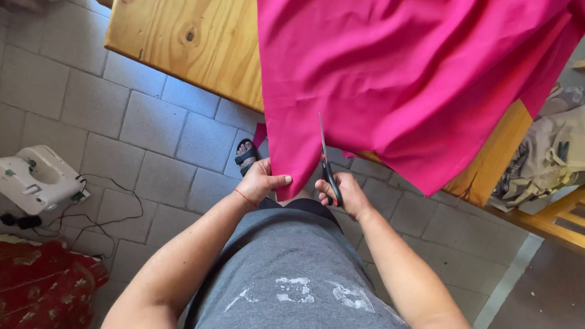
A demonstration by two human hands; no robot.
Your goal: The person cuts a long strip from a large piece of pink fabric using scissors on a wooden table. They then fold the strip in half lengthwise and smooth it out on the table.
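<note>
A large sheet of bright pink fabric drapes over a wooden table and hangs off its near edge. My left hand pinches the lower hanging edge of the fabric and holds it taut. My right hand grips a pair of scissors with dark handles; the blades point up into the fabric next to my left hand.
A white sewing machine sits on the tiled floor at left with a black cable. Red patterned cloth lies at the bottom left. A wooden chair piled with beige cloth stands at right. A sandalled foot shows under the table.
</note>
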